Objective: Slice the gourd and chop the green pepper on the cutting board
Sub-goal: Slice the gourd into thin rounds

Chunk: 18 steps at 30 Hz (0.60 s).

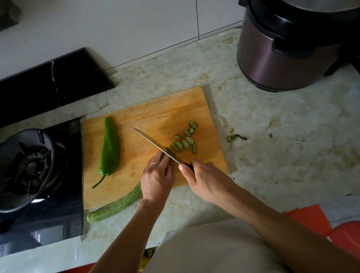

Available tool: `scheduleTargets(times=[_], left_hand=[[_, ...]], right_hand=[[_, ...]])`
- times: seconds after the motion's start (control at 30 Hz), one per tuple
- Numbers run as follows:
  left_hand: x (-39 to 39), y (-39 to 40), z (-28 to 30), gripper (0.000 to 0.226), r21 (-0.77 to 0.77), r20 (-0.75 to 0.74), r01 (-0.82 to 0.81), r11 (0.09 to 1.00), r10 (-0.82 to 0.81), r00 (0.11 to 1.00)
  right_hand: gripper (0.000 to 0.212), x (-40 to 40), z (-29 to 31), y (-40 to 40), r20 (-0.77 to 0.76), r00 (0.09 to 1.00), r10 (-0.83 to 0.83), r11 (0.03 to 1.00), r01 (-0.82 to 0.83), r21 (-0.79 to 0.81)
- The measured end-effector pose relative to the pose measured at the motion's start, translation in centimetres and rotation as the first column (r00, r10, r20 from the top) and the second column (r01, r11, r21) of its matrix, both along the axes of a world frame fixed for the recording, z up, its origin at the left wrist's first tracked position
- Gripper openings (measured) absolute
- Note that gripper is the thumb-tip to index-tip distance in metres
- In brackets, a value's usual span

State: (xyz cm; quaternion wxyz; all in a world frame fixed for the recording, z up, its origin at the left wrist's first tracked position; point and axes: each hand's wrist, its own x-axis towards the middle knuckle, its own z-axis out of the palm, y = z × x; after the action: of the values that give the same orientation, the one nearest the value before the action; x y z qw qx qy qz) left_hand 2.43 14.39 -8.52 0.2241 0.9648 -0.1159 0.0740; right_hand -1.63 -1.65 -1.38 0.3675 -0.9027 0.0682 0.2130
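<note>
Left hand (156, 179) fingers curl over the gourd (116, 206), pinning it to the cutting board (153, 108). Right hand (201, 176) fingers grip the knife (154, 144), blade pointing toward 10 o'clock, touching the gourd's cut end. The green pepper (109, 149) lies at 9 o'clock, well apart.

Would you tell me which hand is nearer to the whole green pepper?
Left. The left hand holds the gourd just right of the green pepper; the right hand, gripping the knife, is farther right.

Head-worn view, steeply down, close.
</note>
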Motion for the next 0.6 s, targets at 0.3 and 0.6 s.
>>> scheduleTargets(times=[0.3,0.6], left_hand=[[0.04,-0.05,0.01,0.025,0.019,-0.029,-0.013,1.0,0.014,0.999],[0.03,-0.25,0.02,0.028,0.013,-0.019,-0.033,0.999,0.034,0.999]], right_hand=[[0.042,0.02,0.11,0.05,-0.007,1.0,0.001,1.0,-0.001,-0.001],[0.041,0.38,0.02,0.32,-0.012,1.0,-0.011,0.999,0.011,0.042]])
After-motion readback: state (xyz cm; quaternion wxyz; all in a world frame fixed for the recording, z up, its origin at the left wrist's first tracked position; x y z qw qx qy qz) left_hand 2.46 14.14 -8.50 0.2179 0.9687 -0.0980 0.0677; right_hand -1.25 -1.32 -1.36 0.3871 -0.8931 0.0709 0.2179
